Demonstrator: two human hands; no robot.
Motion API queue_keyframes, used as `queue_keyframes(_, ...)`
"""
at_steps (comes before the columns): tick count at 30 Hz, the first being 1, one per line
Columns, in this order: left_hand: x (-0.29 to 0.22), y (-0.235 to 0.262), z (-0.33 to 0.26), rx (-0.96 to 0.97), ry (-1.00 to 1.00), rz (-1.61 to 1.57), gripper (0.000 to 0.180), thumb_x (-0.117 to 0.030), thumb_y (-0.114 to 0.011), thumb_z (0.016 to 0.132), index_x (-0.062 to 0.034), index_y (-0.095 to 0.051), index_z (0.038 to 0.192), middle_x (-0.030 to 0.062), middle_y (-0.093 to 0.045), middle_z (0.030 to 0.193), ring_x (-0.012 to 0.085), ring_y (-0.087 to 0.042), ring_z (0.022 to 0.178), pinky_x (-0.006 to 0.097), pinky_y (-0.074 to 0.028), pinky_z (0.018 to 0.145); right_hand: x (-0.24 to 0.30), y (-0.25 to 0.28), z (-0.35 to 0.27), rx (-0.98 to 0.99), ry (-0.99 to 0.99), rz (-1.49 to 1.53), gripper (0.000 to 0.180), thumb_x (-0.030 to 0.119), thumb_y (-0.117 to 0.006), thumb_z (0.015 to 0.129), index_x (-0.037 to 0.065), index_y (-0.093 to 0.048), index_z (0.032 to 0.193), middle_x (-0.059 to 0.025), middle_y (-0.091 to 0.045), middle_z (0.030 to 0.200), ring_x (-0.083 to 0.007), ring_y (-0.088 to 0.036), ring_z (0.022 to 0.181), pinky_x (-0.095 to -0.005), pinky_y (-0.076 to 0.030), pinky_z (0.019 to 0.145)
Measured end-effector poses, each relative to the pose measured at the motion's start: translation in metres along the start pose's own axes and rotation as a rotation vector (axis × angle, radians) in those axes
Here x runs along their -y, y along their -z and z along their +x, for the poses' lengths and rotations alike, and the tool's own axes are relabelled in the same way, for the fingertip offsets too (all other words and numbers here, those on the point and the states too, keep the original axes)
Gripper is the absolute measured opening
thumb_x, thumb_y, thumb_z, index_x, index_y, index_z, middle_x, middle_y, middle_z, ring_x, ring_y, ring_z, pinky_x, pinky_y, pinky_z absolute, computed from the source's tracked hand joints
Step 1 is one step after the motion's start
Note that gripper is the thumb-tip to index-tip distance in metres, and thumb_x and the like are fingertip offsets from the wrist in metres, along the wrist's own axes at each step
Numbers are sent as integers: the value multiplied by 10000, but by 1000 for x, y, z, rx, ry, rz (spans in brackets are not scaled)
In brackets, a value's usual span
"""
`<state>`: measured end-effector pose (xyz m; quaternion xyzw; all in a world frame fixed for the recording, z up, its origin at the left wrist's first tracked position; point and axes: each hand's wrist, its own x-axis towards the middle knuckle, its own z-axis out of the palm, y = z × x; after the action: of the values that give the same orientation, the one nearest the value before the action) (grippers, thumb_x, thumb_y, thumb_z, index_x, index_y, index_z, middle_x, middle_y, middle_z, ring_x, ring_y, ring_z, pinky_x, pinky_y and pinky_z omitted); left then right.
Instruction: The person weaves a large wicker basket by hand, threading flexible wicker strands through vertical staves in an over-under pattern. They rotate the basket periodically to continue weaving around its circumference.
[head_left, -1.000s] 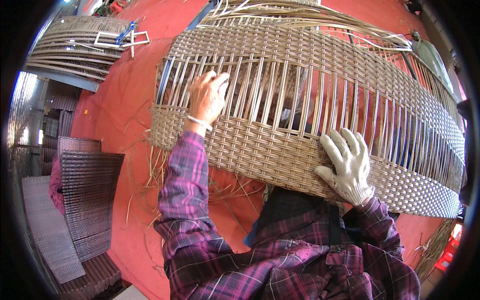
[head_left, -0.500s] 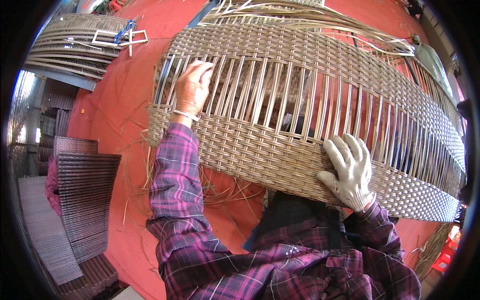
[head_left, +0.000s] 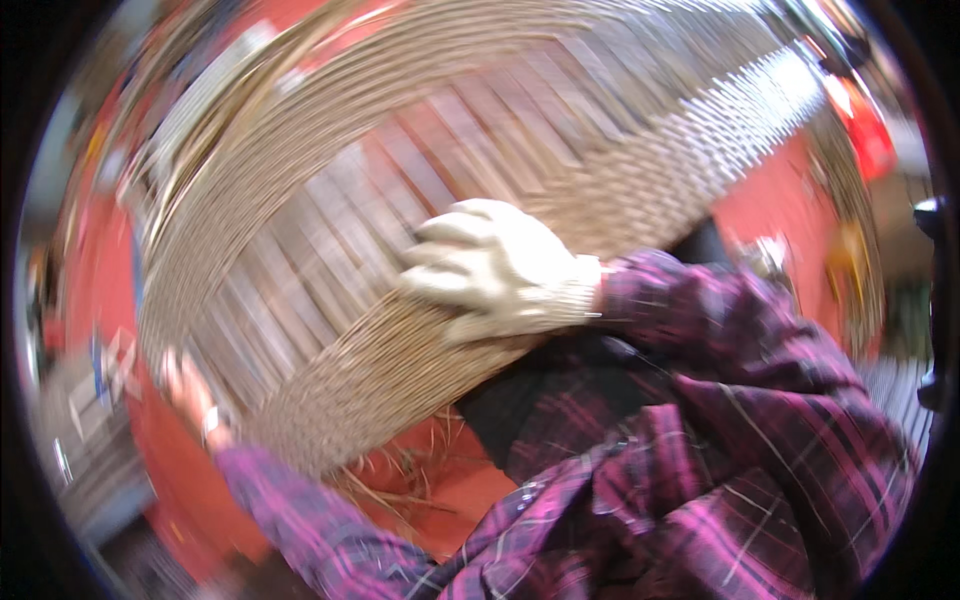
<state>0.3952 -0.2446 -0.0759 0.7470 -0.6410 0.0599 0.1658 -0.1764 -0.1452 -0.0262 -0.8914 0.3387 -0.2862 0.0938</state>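
Note:
A long wicker panel [head_left: 630, 190] runs slantwise in front of me, from lower left to upper right. Dense woven bands border a middle stretch of bare upright strands [head_left: 450, 150]. My right hand [head_left: 505, 265], in a whitish knit glove, lies flat over the near woven band, its fingers stretched toward the bare strands. At the panel's left end is my bare left hand [head_left: 187, 388], with a pale band round the wrist. Motion smears its fingers, so whether they grip the panel edge is unclear.
Loose strands [head_left: 215, 150] lie along the panel's far side. Cut strips [head_left: 395, 475] litter the red floor [head_left: 465, 505] below it. A red plastic object [head_left: 862, 130] stands at the far right. Blurred wicker pieces [head_left: 85, 430] are at the left.
The view has swung sharply, so the panel now slants up to the right. My left hand has gone from over the bare strands to the panel's left end. The gloved hand stays at the near band.

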Motion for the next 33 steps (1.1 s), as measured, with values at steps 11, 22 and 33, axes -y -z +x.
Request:
queue_keyframes(11, -346, 24, -138, 177, -588, -289, 548, -359, -563, 992, 1, -487, 1399, 262, -398, 1485, 417, -350, 1397, 507, -254, 1158, -12, 17, -53, -201, 54, -41, 607, 577, -742, 631, 120, -621, 1012, -98, -591, 1104, -298, -539, 1098, -525, -353, 1017)
queue_keyframes(22, -459, 37, -162, 227, -796, -162, 632, -484, -453, 1016, 42, -511, 1361, 208, -546, 1361, 463, -347, 1360, 550, -307, 1097, -42, 156, -321, -599, -804, -156, 306, 282, -677, 875, 98, -686, 1120, -115, -679, 1112, -300, -637, 1032, -381, -503, 945)
queue_keyframes(33, -477, 80, -167, 291, -594, 52, 526, -410, -481, 1028, 29, -549, 1308, 294, -361, 1466, 438, -353, 1346, 540, -287, 1110, -90, 60, -594, -99, -2096, 366, 711, 481, -513, 947, 9, -385, 1465, -206, -408, 1504, -335, -381, 1400, -374, -275, 1169)
